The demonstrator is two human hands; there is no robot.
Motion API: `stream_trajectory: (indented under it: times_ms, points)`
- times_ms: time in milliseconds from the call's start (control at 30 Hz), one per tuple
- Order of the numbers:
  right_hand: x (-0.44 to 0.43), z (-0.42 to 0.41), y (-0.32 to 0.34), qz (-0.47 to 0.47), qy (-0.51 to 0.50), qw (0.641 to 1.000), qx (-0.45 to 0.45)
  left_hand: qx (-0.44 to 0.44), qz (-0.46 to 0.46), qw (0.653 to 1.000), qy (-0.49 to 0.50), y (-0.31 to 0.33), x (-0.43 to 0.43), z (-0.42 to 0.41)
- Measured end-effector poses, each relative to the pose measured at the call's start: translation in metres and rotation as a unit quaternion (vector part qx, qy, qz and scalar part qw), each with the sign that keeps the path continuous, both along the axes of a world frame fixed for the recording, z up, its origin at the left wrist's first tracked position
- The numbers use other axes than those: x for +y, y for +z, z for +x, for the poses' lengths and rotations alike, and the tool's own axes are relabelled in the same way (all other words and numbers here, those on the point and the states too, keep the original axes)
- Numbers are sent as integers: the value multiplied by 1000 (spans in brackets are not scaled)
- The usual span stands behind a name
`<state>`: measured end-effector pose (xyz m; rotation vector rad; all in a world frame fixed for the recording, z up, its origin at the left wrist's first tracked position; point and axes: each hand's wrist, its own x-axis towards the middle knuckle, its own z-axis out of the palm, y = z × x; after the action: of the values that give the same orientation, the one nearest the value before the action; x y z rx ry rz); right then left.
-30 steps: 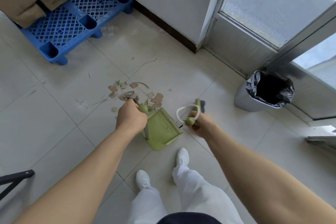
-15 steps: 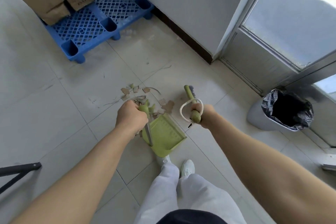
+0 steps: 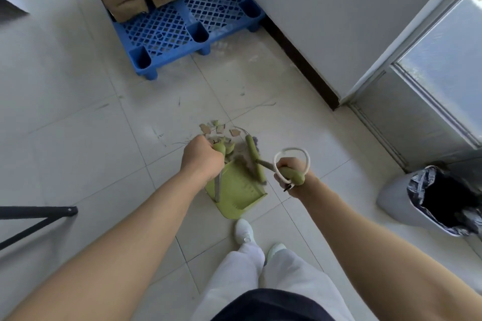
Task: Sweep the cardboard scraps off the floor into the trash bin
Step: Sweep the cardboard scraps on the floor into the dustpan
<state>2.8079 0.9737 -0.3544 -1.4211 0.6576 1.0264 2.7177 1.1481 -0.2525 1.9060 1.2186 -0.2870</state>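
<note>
Several scraps point(image 3: 218, 128) lie on the floor just beyond the dustpan point(image 3: 236, 190). My left hand point(image 3: 202, 160) grips the pan's handle; my right hand point(image 3: 292, 173) grips the broom point(image 3: 254, 157). I'm mid-sweep; next, draw the bristles through the scraps toward the pan, then carry it to the bin point(image 3: 391, 200).

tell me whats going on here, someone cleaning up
Yes. A person is sweeping cardboard scraps off the tiled floor. The left hand holds the handle of a green dustpan resting on the floor, and the right hand works a small green broom over its mouth. Several scraps lie just beyond the pan. The lined trash bin waits to the right.
</note>
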Motion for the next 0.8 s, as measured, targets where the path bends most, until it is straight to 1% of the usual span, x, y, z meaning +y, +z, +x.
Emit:
stream_trajectory:
  times_ms: [100,267,333,400,467,567,633,733,800]
  points:
    - [-6,-8,-3,-39,35,999,-10,5,14,1000,-12,0,6,0]
    - [1,2,-2,-93,19,995,-29,21,42,999,1,2,23,-8]
    - [8,3,-4,-69,-13,998,-1,23,48,999,8,-1,28,-12]
    - [18,-4,-13,-36,-63,996,45,27,55,998,18,-3,29,-15]
    - [24,-11,-18,-14,-70,996,59,34,53,998,21,-5,28,-15]
    - [24,-2,-18,-16,-46,998,25,36,50,998,24,-6,24,-8]
    - [20,13,-17,-14,-69,998,-3,32,46,998,29,-6,21,-1]
    - [18,30,-10,-8,-53,998,-16,28,44,998,37,-4,16,13]
    - [15,45,-7,-42,-40,998,-24,26,41,998,43,-3,10,24]
